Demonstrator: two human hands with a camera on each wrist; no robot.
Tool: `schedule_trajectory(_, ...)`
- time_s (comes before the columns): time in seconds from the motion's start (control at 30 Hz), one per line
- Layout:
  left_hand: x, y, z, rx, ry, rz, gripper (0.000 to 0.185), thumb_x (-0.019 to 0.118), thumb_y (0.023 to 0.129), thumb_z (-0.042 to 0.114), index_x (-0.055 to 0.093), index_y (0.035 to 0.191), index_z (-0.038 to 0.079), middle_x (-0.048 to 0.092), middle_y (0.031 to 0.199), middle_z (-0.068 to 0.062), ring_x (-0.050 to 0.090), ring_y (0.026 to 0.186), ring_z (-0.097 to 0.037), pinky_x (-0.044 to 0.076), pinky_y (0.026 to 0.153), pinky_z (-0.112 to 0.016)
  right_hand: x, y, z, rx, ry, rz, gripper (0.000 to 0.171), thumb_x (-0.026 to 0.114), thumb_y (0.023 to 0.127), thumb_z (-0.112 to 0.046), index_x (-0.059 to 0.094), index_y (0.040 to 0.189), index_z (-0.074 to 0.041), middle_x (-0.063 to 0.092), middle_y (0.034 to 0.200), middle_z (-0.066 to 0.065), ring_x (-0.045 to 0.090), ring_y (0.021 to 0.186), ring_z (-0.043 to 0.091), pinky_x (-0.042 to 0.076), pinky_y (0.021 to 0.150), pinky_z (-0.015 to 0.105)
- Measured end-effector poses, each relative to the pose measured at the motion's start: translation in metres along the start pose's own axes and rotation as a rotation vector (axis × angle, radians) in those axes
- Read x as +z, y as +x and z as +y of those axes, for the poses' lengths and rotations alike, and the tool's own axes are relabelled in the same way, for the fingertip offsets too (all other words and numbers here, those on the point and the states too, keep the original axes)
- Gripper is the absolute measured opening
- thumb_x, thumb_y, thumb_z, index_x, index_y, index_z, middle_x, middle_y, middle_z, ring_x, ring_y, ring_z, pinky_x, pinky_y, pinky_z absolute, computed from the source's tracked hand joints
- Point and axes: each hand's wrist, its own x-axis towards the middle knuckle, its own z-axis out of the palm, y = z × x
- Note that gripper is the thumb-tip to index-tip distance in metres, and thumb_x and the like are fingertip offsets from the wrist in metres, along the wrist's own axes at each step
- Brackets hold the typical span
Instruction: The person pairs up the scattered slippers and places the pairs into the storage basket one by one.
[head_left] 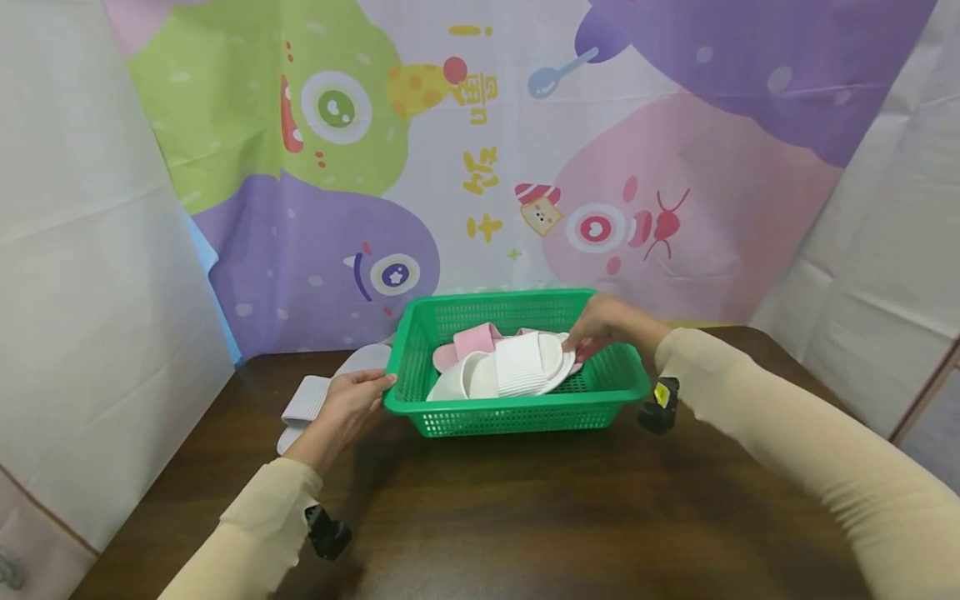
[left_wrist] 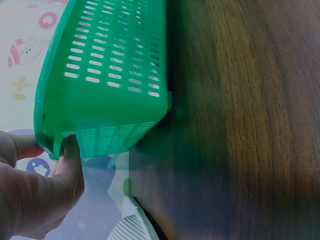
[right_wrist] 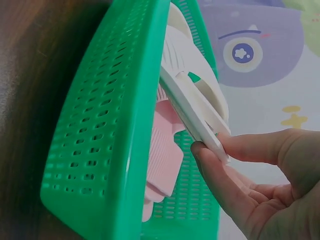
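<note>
A green plastic basket (head_left: 517, 420) with slotted walls stands on the table. My left hand (head_left: 351, 407) pinches its left corner at the rim, thumb on one side and fingers (left_wrist: 71, 150) on the other. Inside lie white slippers (head_left: 521, 365) with ribbed straps, on top of pink slippers (head_left: 472, 340). Between thumb and fingers, my right hand (head_left: 597, 323) holds the right end of a white slipper (right_wrist: 192, 107). In the right wrist view that end is tilted up above the pink slippers, which are partly hidden.
Pale grey slippers (head_left: 306, 400) lie on the brown table (head_left: 525, 508) to the left of the basket, partly behind my left hand. A cartoon-printed cloth (head_left: 480, 167) hangs behind the basket, and white cloth (head_left: 82, 208) hangs at the sides.
</note>
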Motion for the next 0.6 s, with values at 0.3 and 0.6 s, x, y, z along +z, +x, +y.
schedule_trajectory(0.3,-0.0005,0.0020,-0.0009,-0.008,0.006,-0.001,0.049,0.055,0.096,0.013,0.043,0.138,-0.010,0.044,0.143,-0.025,0.054,0.119,-0.020,0.044,0.107,-0.034,0.0010,-0.0009,0.0067,0.011,0.006,-0.010,0.016,0.069,0.085,-0.003,0.064,0.094,0.010,0.064,0.060,0.004,0.065,0.053,0.008,0.059,0.065,0.024)
schedule_trajectory(0.6,-0.0005,0.0009,0.0009,-0.008,0.000,-0.001,0.050,0.055,0.095,0.013,0.043,0.138,-0.009,0.045,0.143,-0.024,0.056,0.112,-0.016,0.051,0.095,-0.023,0.0014,-0.0024,0.0063,0.005,0.000,-0.025,0.017,0.068,0.086,-0.003,0.064,0.096,0.011,0.064,0.060,0.004,0.065,0.053,0.008,0.057,0.062,0.021)
